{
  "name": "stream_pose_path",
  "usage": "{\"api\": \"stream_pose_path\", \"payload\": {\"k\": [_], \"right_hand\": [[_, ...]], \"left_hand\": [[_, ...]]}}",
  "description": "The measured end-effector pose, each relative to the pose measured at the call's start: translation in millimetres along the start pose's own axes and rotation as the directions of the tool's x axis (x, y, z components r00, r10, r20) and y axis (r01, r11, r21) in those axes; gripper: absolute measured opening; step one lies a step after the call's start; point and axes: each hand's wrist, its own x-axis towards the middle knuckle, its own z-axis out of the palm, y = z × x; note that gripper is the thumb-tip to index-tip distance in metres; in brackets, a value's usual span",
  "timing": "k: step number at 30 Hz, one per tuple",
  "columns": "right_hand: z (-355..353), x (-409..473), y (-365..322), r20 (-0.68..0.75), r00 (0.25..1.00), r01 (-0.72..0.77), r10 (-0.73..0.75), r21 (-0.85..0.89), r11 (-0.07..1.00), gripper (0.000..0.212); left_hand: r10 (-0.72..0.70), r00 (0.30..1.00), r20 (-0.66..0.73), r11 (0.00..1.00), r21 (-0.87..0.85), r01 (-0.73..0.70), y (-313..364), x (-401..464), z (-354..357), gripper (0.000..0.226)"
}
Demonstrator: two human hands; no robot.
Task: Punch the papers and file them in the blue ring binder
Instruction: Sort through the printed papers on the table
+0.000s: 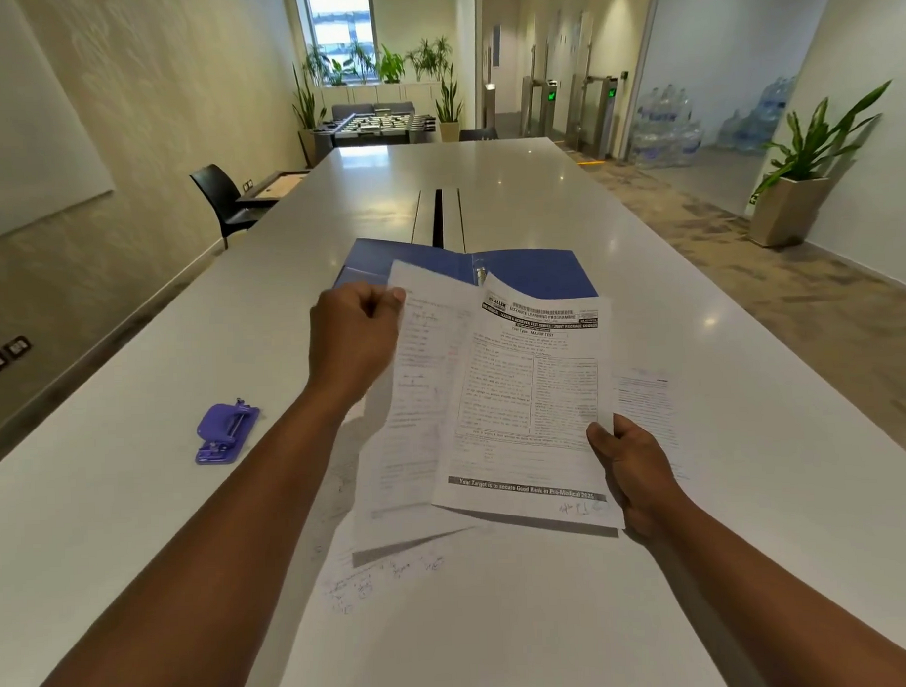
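At the lower left of the frame a purple hole punch (pixel 227 433) is seen lying on the white table (pixel 512 187), well apart from both hands and untouched. Its long axis is judged to run from lower left to upper right.

Towards the centre, the left hand (pixel 356 341) is seen with fingers curled, pinching the upper left edge of a handwritten sheet (pixel 422 395). That sheet is held up off the table, its long axis running from the lower centre towards the upper centre of the frame.

Right of it, a printed test paper (pixel 530 417) is overlapped on the handwritten sheet, its top corner bent over. It is gripped at its lower right edge by the right hand (pixel 632 470), thumb on the printed face.

Beyond the 2 held sheets, in the centre of the frame, the blue ring binder (pixel 536 273) is seen lying open, its metal rings (pixel 480 270) just above the top edge of the papers. Whether the held sheets carry holes cannot be told.

More loose papers are seen flat on the table: 1 at the lower centre (pixel 387 577) and 1 at the right (pixel 643 398), beside the right hand.

The coming move is judged to turn on this: the binder lies straight ahead of both hands, while the punch lies off to the left, nearer the left hand. If punching is still needed, the sheets would have to be carried leftward, away from the rings.
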Motion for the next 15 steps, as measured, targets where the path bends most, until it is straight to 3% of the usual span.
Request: {"api": "stream_pose_path", "payload": {"k": [7, 11, 15], "right_hand": [[6, -1, -2, -0.016, 1.000, -0.015, 0.015, -0.053, 0.998, 0.029], [6, 0, -2, -0.028, 1.000, 0.004, -0.007, -0.098, 0.995, 0.031], [7, -1, -5, -0.033, 0.999, -0.010, 0.006, -0.126, 0.992, 0.033]], "left_hand": [[0.222, 0.975, -0.006, 0.964, 0.151, -0.218, 42, 16, -26, 0.026], [0.242, 0.970, 0.001, 0.955, 0.176, -0.238, 56, 23, -33, 0.030], [0.235, 0.972, 0.016, 0.968, 0.087, -0.235, 69, 26, -41, 0.027]]}}
